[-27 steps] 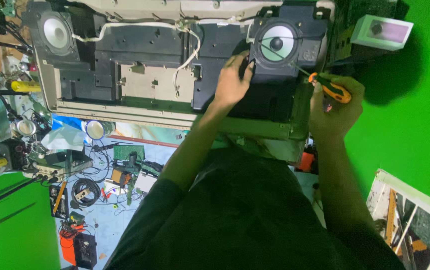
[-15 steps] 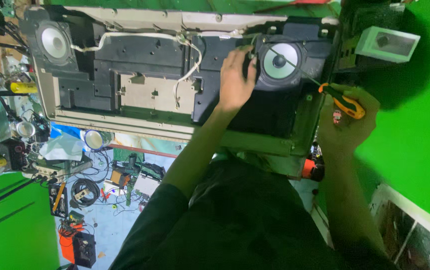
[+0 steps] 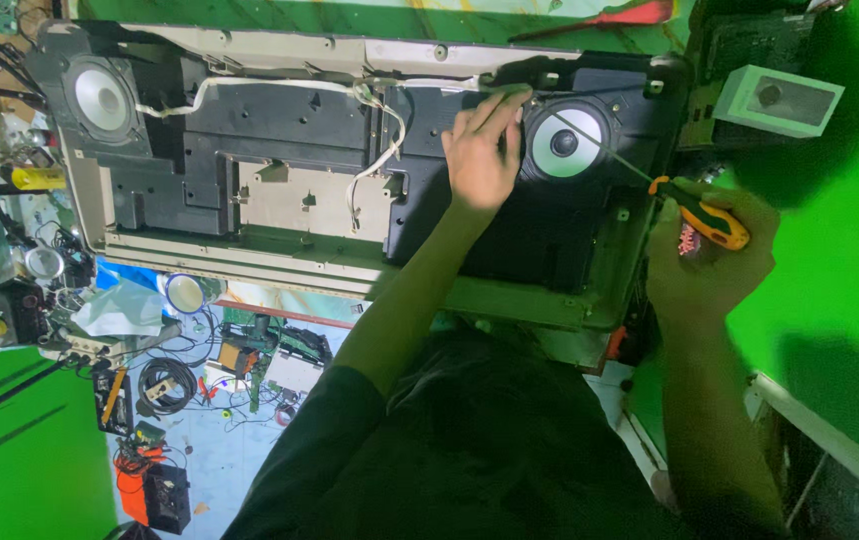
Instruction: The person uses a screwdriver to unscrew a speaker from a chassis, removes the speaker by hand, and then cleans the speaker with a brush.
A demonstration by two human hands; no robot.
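The left hand (image 3: 481,150) lies flat and open on the black panel (image 3: 509,225), fingers touching the rim of the right speaker (image 3: 564,142) near the chassis's (image 3: 279,265) right end. The right hand (image 3: 704,262) has its grip closed around a screwdriver (image 3: 701,212), whose shaft reaches toward that speaker.

Opened chassis (image 3: 279,262): one speaker (image 3: 101,95) in its left corner, another speaker (image 3: 566,141) near its right edge. Left hand (image 3: 481,152) rests just left of the latter; right hand (image 3: 701,262) (holding a screwdriver (image 3: 697,211)) lies beyond the right edge.
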